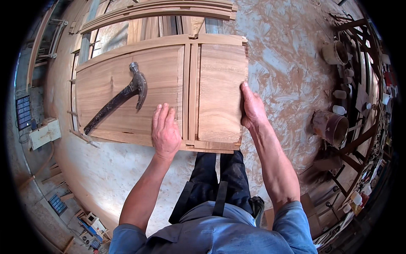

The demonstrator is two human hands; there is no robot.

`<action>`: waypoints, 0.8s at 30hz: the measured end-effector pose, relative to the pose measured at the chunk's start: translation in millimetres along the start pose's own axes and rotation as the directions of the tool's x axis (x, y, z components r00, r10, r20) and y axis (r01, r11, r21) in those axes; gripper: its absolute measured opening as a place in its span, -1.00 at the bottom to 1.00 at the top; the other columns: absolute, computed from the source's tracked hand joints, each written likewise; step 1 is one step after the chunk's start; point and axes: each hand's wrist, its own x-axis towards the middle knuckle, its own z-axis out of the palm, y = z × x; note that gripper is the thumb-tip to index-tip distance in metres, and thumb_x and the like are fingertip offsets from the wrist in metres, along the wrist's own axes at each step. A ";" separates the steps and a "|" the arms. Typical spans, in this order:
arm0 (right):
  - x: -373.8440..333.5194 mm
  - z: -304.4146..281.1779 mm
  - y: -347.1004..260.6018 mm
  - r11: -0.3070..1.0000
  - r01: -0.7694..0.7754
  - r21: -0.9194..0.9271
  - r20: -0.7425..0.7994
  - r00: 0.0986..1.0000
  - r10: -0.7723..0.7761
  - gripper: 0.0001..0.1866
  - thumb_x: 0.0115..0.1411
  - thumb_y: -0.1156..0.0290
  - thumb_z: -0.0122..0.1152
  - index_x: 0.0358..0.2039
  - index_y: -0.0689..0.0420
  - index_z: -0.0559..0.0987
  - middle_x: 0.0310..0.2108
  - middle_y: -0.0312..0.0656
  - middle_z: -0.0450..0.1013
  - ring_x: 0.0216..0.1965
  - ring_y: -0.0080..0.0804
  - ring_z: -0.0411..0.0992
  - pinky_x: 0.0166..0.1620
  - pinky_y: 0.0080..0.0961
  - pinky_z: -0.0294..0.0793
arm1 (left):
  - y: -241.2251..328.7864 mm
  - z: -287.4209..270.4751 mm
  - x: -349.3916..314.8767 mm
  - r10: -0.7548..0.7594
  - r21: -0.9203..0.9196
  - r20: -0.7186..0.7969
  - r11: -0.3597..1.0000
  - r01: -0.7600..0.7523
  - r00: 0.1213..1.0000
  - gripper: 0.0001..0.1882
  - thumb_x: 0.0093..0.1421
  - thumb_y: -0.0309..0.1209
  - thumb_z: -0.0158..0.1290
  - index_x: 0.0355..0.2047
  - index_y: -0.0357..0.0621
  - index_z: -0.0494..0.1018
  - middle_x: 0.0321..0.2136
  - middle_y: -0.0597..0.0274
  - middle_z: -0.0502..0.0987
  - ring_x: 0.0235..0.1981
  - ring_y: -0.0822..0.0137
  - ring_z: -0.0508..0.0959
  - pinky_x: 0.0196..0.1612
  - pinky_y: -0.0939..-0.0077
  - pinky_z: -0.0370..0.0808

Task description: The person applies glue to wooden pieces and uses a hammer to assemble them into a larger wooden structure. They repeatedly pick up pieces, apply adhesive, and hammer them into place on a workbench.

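A wooden panel door (220,93) of pale brown boards lies before me, its two panels set in a frame with a narrow double strip between them. My left hand (165,134) rests flat on the larger panel by the near edge, fingers stretched out. At the door's right end, my right hand (253,108) grips the edge with the thumb up along it; its other fingers are mostly hidden. A claw hammer (122,96) with a dark, worn handle lies slantwise on the larger panel, left of my left hand, touched by neither hand.
Long wooden strips (165,16) are stacked beyond the door. Stained buckets (332,128) and small white containers (339,109) stand along the right side by a cluttered rack. A pale box (45,133) sits at the left. The floor (283,67) is streaked with brown dust.
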 end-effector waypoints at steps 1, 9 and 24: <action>0.9 0.1 0.4 1.000 -0.001 -0.005 -0.019 1.000 0.001 -0.37 0.33 0.04 0.06 0.03 0.47 0.38 -0.02 0.17 0.45 -0.04 -0.10 0.49 0.00 -0.15 0.52 | 0.5 0.3 0.0 -0.006 0.001 0.000 1.000 0.006 1.000 -0.56 0.07 -0.68 -0.04 0.02 -0.37 0.41 0.12 -0.12 0.39 0.21 -0.16 0.31 0.26 0.06 0.24; -1.0 2.0 -1.0 1.000 -0.004 -0.030 -0.020 1.000 0.004 -0.41 0.34 0.04 0.04 0.00 0.44 0.42 -0.06 0.11 0.48 -0.07 -0.20 0.50 -0.02 -0.26 0.52 | 1.0 2.7 1.5 0.003 0.056 -0.018 0.998 -0.002 1.000 -0.61 0.10 -0.61 -0.02 -0.02 -0.34 0.47 0.10 -0.09 0.42 0.19 -0.11 0.34 0.25 0.09 0.28; 12.3 -28.2 3.1 0.680 0.212 -0.702 0.021 0.961 -0.277 -0.42 0.37 -0.01 -0.07 -0.15 0.37 0.54 -0.31 -0.17 0.50 -0.35 -0.50 0.39 -0.23 -0.50 0.42 | 0.7 -3.5 0.5 -0.013 0.008 -0.022 1.000 0.013 1.000 -0.64 0.12 -0.57 0.00 -0.03 -0.30 0.48 0.11 -0.03 0.42 0.19 -0.06 0.33 0.25 0.14 0.28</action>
